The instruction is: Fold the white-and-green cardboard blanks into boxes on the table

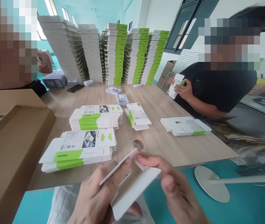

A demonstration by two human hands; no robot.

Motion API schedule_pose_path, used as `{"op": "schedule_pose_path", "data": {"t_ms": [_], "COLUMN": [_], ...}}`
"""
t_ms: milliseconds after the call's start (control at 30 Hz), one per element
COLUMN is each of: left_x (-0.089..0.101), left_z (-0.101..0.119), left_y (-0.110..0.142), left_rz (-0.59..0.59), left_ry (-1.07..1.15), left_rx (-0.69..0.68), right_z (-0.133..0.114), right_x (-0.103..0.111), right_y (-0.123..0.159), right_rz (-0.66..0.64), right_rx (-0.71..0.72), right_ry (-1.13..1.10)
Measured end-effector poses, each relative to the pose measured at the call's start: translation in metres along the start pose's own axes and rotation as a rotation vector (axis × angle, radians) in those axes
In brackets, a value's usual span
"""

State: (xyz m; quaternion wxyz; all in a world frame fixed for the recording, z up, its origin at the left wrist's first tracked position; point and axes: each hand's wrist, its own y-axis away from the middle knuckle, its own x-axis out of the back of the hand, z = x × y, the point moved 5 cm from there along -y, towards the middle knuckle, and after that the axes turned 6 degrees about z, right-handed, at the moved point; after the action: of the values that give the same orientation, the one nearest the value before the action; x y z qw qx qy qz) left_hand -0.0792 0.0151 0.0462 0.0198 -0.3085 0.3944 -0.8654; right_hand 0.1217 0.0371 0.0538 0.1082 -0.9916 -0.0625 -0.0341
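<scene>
A white cardboard box (pixel 136 191), partly folded up, is held low in front of the table's near edge. My left hand (pixel 92 193) is closed around its side, with one raised panel passing between the fingers. The fingers of my right hand (pixel 179 189) press on a small flap at the box's upper end, the thumb bent beside its right edge. Just beyond my hands lies a round, coin-like disc (pixel 138 144). To the left sits a pile of flat printed cartons (pixel 76 149) with green bands, and a second pile (pixel 97 116) lies behind it.
A large brown carton (pixel 16 149) stands at left. More flat cartons lie at centre (pixel 138 115) and right (pixel 186 126). Tall stacks of boxes (pixel 115 53) line the table's back, near a phone (pixel 76 88). At right a co-worker (pixel 216 81) handles a white box; another person sits at left.
</scene>
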Motion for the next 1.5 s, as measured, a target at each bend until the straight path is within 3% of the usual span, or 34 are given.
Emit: {"op": "schedule_pose_path", "data": {"t_ms": [167,233,333,433,567,633,767,900,1167,1367,1500], "left_x": [-0.010,-0.017,-0.026,-0.034,-0.044,-0.051,-0.056,-0.054,-0.053,-0.058,-0.063], "left_z": [0.005,-0.006,-0.024,-0.033,-0.028,-0.022,-0.013,-0.025,-0.032,-0.027,-0.019], "left_y": [-0.026,-0.028,-0.024,-0.012,0.006,0.012,0.014,0.019,0.024,0.020,0.009], "left_rz": [0.029,0.046,0.092,0.188,0.438,0.475,0.473,0.572,0.781,0.940,0.945], "left_ry": [0.058,0.021,-0.008,-0.025,-0.026,0.060,0.307,0.435,0.607,0.801,0.802], "left_rx": [-0.181,-0.187,-0.170,-0.058,0.207,0.322,0.427,0.601,0.599,0.852,0.810], "right_z": [0.003,0.014,0.028,0.035,0.040,0.044,0.048,0.050,0.039,0.035,0.041], "right_x": [-0.007,-0.013,-0.021,-0.027,-0.036,-0.043,-0.052,-0.061,-0.069,-0.067,-0.060], "right_y": [-0.006,-0.011,-0.019,-0.022,-0.020,-0.019,-0.020,-0.023,-0.021,-0.018,-0.021], "right_rz": [0.187,0.229,0.193,0.187,0.344,0.390,0.472,0.512,0.671,0.691,0.619], "right_rx": [0.057,-0.007,-0.118,-0.167,-0.154,-0.151,-0.176,-0.260,-0.194,-0.246,-0.221], "right_ry": [-0.180,-0.156,-0.132,-0.141,-0.243,-0.283,-0.294,-0.384,-0.511,-0.469,-0.460]}}
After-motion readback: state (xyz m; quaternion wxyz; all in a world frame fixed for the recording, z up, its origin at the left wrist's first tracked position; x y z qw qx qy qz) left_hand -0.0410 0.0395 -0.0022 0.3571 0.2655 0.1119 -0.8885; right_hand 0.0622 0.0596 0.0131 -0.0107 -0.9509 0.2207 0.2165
